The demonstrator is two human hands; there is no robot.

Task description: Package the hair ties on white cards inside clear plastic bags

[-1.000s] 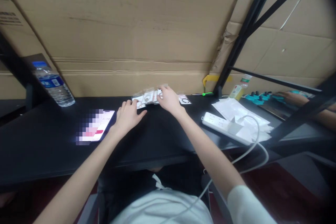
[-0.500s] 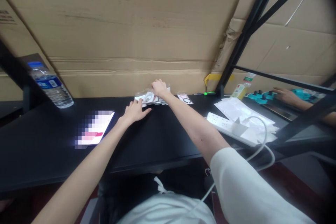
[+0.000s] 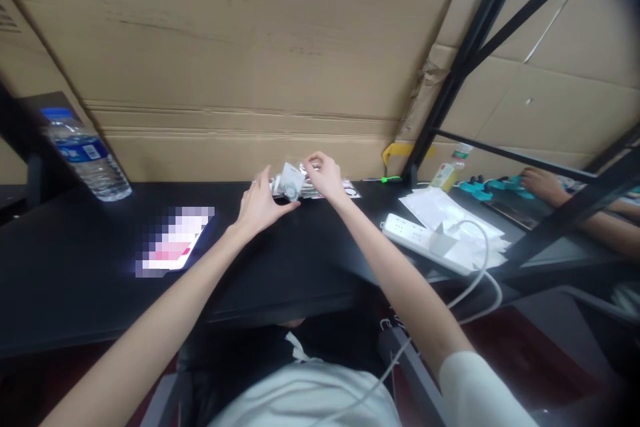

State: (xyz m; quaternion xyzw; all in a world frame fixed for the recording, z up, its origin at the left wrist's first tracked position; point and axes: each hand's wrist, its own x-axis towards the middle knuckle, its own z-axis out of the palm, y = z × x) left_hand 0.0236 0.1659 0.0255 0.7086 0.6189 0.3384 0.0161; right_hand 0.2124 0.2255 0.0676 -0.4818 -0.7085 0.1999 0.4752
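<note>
At the back of the black table point(image 3: 300, 247), my right hand point(image 3: 325, 177) pinches the clear edge of a small plastic packet point(image 3: 292, 180). A pale card with a round, ring-like item shows inside it; the exact kind is too small to tell. To its left is my left hand point(image 3: 260, 203), fingers apart and thumb stretched out below the packet. Whether the left fingers touch the packet I cannot tell. Several more flat packets point(image 3: 316, 193) lie beneath and behind, partly hidden by both hands.
A lit phone point(image 3: 177, 243) lies left, with a water bottle point(image 3: 90, 157) behind it. To the right are a white power strip point(image 3: 407, 230), papers point(image 3: 433, 203), a drink bottle point(image 3: 450, 170) and a black metal frame point(image 3: 450, 90). Another person's hand point(image 3: 543, 185) is beyond the frame.
My right hand has gone from lying over the packets to pinching one, which is now raised and tilted. My left hand has moved slightly right, its fingers lifted. The view has shifted a little.
</note>
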